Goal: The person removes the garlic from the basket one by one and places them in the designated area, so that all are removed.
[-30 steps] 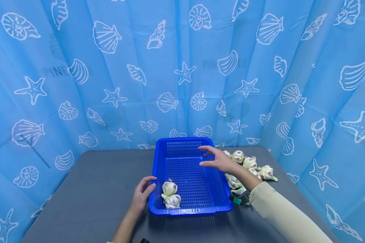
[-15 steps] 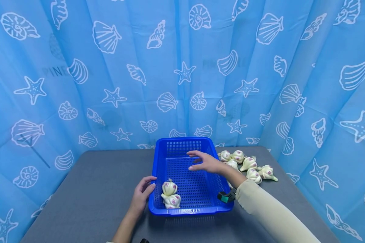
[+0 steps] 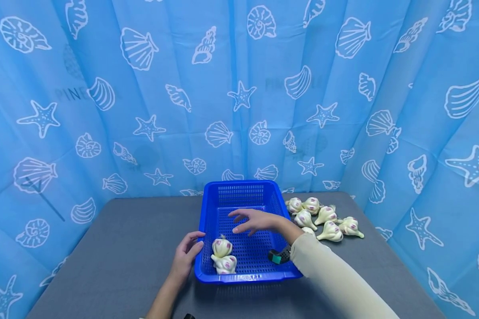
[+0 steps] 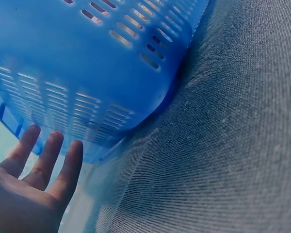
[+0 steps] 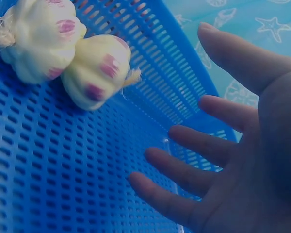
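A blue plastic basket (image 3: 255, 278) with slotted walls stands on the grey table. Two garlic bulbs, an upper one (image 3: 222, 247) and a lower one (image 3: 225, 264), lie in its near left corner. At the left rim my left hand (image 3: 185, 253) touches the basket; the left wrist view has several of its fingers (image 4: 68, 170) extended along the outside wall. My right hand (image 3: 255, 221) hovers over the basket floor with spread fingers and nothing in it. In the right wrist view that hand (image 5: 242, 160) is apart from the two bulbs.
Several more garlic bulbs (image 3: 330, 231) lie in a loose group on the table (image 3: 135, 248), right of the basket. A blue curtain (image 3: 159, 102) with white shell prints hangs around the back and sides.
My right hand has moved left and nearer, from above the basket's right side to above its middle, toward the two bulbs. The left hand and the basket stay put.
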The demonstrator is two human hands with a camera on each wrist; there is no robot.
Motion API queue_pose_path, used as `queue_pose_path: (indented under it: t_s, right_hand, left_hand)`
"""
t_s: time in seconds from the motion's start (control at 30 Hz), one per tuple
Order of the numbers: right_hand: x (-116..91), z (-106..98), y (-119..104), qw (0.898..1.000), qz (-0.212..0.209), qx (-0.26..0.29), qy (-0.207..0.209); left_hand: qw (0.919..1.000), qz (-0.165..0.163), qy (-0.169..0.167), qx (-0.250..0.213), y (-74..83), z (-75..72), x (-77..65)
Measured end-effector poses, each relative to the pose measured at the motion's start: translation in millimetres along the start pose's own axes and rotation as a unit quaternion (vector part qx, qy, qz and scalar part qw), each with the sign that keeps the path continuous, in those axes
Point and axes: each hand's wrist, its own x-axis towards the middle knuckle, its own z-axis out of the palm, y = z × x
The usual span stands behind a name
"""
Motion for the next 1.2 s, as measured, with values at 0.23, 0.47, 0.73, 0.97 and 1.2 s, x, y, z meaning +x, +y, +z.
queue_pose_path:
  t_s: [0.23,0.47,0.73,0.97,1.2]
  right_hand:
    - [13,13,-5,0.999,0.022,-0.007,-0.034]
    - [21,23,-7,0.997,0.045,-0.021,-0.061]
    - [29,34,-8,0.994,0.064,-0.047,-0.078]
    - [34,42,-11,0.991,0.06,-0.099,-0.068]
    - [35,45,-10,0.987,0.056,-0.141,-0.049]
  left_hand:
    - [1.0,0.006,-0.001,-0.006,-1.9,-1.0,0.4]
    - [0.9996,0.021,-0.005,-0.016,-0.4,0.3,1.3]
    - [0.9994,0.025,-0.007,-0.023,-0.1,0.0,3.4]
    - [0.9997,0.019,-0.005,-0.018,-0.6,-0.4,3.0]
    - [0.9997,0.017,-0.006,-0.017,-1.2,-0.3,1.8]
